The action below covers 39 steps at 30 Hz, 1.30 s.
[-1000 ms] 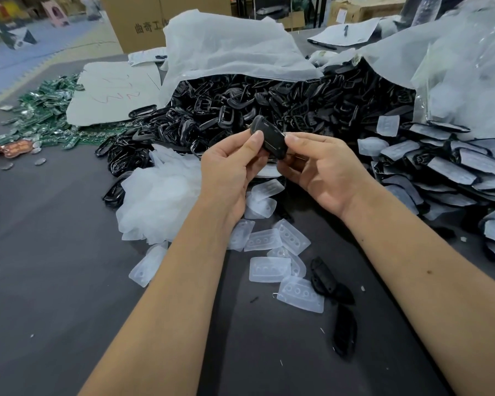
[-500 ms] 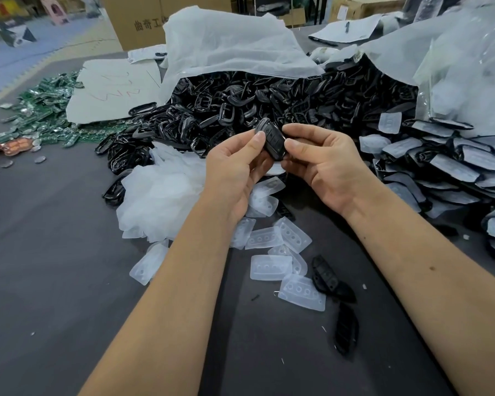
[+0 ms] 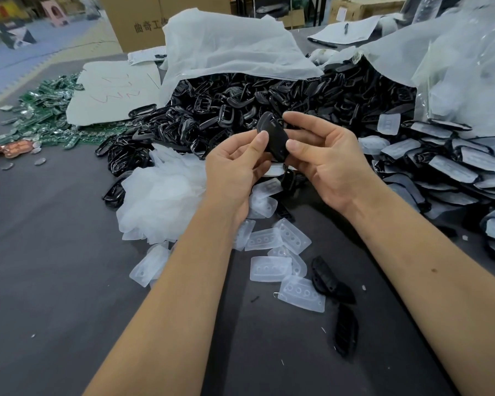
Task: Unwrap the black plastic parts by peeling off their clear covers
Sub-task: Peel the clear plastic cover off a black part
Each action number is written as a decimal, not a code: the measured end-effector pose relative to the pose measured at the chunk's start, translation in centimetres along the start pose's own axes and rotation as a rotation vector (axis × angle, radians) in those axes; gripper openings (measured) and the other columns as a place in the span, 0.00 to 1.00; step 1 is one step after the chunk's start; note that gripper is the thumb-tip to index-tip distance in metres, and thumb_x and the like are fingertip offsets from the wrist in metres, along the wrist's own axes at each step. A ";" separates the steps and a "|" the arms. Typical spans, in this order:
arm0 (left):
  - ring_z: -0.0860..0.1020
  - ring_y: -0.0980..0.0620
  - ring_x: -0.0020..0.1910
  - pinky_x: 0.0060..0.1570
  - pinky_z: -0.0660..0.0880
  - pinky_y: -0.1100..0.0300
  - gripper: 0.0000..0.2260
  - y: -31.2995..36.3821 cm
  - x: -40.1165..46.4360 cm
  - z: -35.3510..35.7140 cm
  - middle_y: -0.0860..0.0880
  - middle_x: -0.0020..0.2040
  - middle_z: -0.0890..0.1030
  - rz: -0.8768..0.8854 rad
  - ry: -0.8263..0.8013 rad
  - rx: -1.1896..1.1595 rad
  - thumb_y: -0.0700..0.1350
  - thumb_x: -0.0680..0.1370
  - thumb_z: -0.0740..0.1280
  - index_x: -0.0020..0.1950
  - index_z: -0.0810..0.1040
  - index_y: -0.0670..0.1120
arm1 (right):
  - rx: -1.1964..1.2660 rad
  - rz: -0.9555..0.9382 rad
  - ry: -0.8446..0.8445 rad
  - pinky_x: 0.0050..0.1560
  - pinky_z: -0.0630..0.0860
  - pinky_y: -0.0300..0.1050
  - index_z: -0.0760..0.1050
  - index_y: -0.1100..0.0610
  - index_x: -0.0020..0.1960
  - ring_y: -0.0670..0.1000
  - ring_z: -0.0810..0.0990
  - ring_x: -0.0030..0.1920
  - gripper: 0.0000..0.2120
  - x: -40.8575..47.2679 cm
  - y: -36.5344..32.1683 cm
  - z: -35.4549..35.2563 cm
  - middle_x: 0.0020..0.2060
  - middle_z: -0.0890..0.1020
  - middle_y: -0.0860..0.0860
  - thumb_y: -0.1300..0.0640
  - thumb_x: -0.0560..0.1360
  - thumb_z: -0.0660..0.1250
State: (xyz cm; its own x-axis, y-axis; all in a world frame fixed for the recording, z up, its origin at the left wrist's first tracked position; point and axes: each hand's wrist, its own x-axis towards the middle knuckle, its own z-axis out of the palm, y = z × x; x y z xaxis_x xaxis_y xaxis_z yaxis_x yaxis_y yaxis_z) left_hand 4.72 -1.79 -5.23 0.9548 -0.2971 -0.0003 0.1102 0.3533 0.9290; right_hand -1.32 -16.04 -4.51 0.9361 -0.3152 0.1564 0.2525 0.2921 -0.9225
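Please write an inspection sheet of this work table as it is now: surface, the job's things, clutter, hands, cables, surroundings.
Surface: dark grey table.
Job's things: one black part held up; covered parts stacked at right; peeled clear covers lying near.
Clutter: bare black frames, green circuit boards, white plastic bags.
Hands: left hand and right hand each have a pinching grip on the part.
Cables: nothing seen.
Surroundings: cardboard box behind.

Black part (image 3: 272, 135) tilted upright, raised slightly.

black parts (image 3: 272, 110), clear whitish covers (image 3: 270, 268), green boards (image 3: 45, 110), grey table (image 3: 55, 281).
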 end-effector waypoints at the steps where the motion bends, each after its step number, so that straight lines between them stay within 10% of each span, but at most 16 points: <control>1: 0.84 0.53 0.38 0.43 0.81 0.62 0.03 -0.1 0.0 0.1 0.46 0.40 0.86 0.009 0.024 -0.009 0.38 0.80 0.72 0.53 0.84 0.40 | -0.098 -0.059 0.011 0.52 0.83 0.46 0.81 0.58 0.63 0.52 0.87 0.50 0.18 0.0 0.0 -0.1 0.46 0.88 0.53 0.74 0.77 0.69; 6: 0.86 0.48 0.42 0.48 0.83 0.58 0.05 -0.4 0.1 0.4 0.42 0.41 0.87 0.025 0.074 -0.023 0.31 0.81 0.67 0.51 0.84 0.34 | -0.877 -0.512 0.061 0.57 0.83 0.45 0.86 0.56 0.57 0.43 0.86 0.51 0.18 -0.4 -0.1 0.3 0.47 0.87 0.46 0.72 0.74 0.71; 11: 0.85 0.47 0.41 0.46 0.83 0.58 0.05 0.2 0.0 0.2 0.41 0.41 0.86 0.000 0.102 -0.084 0.38 0.80 0.72 0.45 0.85 0.37 | -1.154 -0.754 -0.073 0.54 0.80 0.47 0.85 0.57 0.56 0.51 0.84 0.50 0.16 -0.7 -0.3 0.8 0.48 0.87 0.48 0.71 0.74 0.68; 23: 0.85 0.50 0.43 0.49 0.84 0.57 0.08 0.0 -0.2 0.2 0.46 0.40 0.87 0.113 0.149 0.036 0.31 0.77 0.73 0.49 0.86 0.43 | -0.747 -0.551 0.327 0.51 0.83 0.45 0.84 0.57 0.54 0.46 0.85 0.48 0.06 -0.6 -0.1 0.8 0.46 0.86 0.47 0.61 0.77 0.72; 39: 0.84 0.50 0.35 0.46 0.85 0.46 0.07 -0.7 0.1 0.1 0.55 0.32 0.81 0.215 0.162 0.528 0.40 0.72 0.80 0.45 0.87 0.50 | -0.704 -0.197 0.269 0.27 0.80 0.42 0.83 0.61 0.45 0.50 0.84 0.27 0.05 0.1 1.0 0.1 0.31 0.84 0.54 0.60 0.75 0.78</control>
State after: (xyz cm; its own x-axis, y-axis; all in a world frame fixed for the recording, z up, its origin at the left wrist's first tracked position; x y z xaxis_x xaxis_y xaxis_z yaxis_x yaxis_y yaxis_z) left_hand 4.71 -2.14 -5.88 0.9750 -0.1138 0.1909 -0.2034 -0.1111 0.9728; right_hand -0.90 -15.66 -5.36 0.7758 -0.5361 0.3328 0.1088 -0.4059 -0.9074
